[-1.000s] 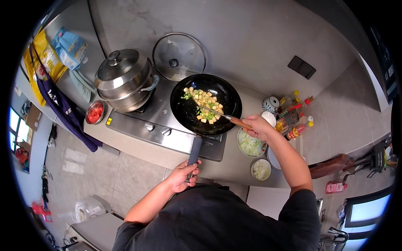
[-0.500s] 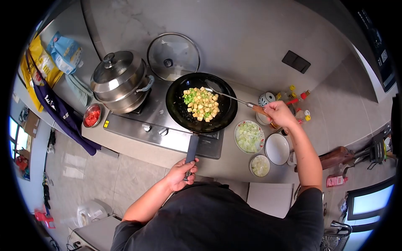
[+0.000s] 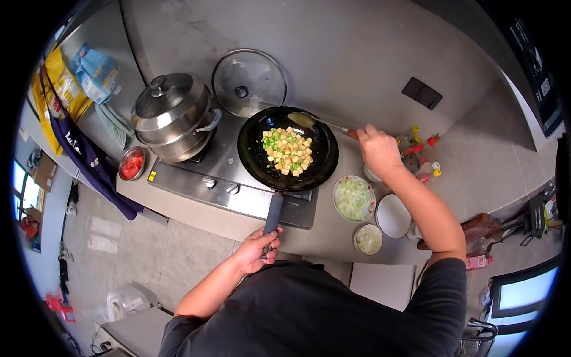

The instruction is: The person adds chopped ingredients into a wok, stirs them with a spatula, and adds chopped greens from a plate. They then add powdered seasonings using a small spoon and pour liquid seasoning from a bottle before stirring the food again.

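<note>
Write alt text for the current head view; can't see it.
Left hand grips the handle of a black wok of pale cubes and green bits; right hand holds a brown-handled utensil, its head over the wok's far side. A lidded steel pot stands at left, a bowl of chopped greens at right.

Top (image 3: 309, 315): dark grey | sleeves (image 3: 439, 291): short, dark grey | forearms (image 3: 437, 217): bare

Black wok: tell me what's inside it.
Pale cubes and chopped green pieces sit heaped in the wok; a utensil's head shows near its far right rim. The surface beneath the heap is covered and can't be seen.
</note>
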`<state>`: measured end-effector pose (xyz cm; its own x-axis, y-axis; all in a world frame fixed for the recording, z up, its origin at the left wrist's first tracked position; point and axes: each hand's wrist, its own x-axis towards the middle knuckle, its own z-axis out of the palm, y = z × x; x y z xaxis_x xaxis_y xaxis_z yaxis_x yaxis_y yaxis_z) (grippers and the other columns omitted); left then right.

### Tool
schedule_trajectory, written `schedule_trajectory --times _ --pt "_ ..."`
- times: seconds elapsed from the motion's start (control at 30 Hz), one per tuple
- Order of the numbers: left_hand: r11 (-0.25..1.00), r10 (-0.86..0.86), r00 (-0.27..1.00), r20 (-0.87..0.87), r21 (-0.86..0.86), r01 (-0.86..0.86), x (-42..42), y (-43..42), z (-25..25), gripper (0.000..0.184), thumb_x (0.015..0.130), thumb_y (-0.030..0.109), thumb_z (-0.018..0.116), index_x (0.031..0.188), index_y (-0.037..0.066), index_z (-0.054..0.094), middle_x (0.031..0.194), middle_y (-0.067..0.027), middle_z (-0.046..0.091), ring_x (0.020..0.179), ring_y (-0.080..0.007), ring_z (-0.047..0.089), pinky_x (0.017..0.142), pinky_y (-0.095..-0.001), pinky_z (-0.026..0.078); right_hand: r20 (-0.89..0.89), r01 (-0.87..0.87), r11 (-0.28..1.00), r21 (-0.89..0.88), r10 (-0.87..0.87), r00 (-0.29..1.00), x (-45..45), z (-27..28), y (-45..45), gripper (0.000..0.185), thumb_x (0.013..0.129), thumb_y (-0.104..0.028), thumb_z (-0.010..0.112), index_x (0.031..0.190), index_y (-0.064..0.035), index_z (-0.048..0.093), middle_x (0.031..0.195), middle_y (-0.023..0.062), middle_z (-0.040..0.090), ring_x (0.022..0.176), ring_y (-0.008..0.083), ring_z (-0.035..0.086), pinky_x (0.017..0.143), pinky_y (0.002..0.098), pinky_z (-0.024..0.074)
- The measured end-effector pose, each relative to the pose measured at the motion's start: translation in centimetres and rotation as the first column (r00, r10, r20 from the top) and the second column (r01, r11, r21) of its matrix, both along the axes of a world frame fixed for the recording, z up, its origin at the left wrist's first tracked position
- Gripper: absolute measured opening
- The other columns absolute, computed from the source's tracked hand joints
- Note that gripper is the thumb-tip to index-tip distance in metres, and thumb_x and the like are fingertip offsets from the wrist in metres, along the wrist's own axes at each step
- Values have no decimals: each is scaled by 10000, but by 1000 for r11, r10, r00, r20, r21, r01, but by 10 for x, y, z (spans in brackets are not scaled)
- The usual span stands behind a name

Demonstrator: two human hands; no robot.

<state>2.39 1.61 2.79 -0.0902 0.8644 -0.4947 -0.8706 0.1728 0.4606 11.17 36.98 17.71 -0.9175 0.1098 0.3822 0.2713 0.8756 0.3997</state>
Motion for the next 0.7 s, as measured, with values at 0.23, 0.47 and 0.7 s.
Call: schedule_trajectory --times 0.23,0.47,0.7 --pt "1000 -10 1000 24 16 10 -1 1 2 144 1002 196 483 1136 147 498 773 16 490 545 -90 441 474 -234 386 -54 -218 957 191 232 971 -27 -1 -2 172 731 -122 600 893 -65 608 864 42 536 700 206 605 573 346 525" --pt "1000 -4 999 41 16 3 -1 0 1 143 1003 192 477 1138 151 502 772 17 486 544 -92 439 472 -233 375 113 -87 989 -122 101 989 -17 -12 -4 266 745 -74 590 1001 -70 665 835 81 564 765 261 636 638 400 529" --pt "1000 -10 1000 17 5 10 -1 1 0 191 1006 205 456 1183 146 498 786 10 488 540 -102 432 457 -243 354 53 -9 845 -534 45 998 18 8 -8 272 691 3 662 961 -10 687 895 153 635 821 378 618 763 429 514"
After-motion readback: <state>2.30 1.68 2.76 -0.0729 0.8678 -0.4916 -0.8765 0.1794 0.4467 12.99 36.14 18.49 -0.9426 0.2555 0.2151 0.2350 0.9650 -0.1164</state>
